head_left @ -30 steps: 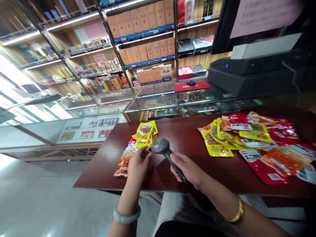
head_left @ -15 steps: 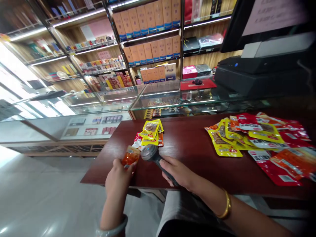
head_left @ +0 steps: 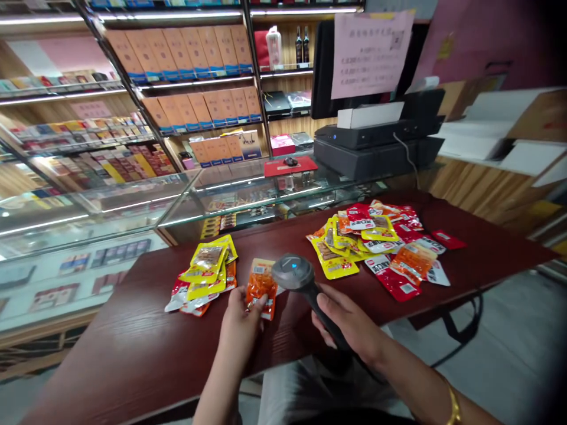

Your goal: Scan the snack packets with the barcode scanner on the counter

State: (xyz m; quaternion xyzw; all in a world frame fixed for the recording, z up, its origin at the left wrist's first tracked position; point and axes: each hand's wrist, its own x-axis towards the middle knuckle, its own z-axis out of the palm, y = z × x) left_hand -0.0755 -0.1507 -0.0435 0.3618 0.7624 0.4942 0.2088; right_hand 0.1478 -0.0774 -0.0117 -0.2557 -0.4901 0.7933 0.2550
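My left hand (head_left: 243, 316) grips the lower edge of an orange snack packet (head_left: 260, 280), its thumb on the front and its barcode end facing up. In my right hand (head_left: 349, 321) is a black handheld barcode scanner (head_left: 296, 274), fingers wrapped round the handle. Its head, with a small blue light, is just right of the packet. Left of the packet lies a small pile of yellow, red and orange snack packets (head_left: 208, 268). A larger pile of similar packets (head_left: 341, 251) spreads over the table to the right of the scanner.
The dark red wooden table (head_left: 133, 330) meets a glass display counter (head_left: 221, 189). On the counter are a mouse (head_left: 290, 161) on a red mat and a black cash register (head_left: 367, 150) beneath a monitor (head_left: 322, 71) with a pink paper. Boxed goods (head_left: 190, 53) fill shelves behind.
The view has swung right, showing more of the right-hand pile and the register. The orange packet and the scanner remain in my hands, the packet now to the right of the small pile.
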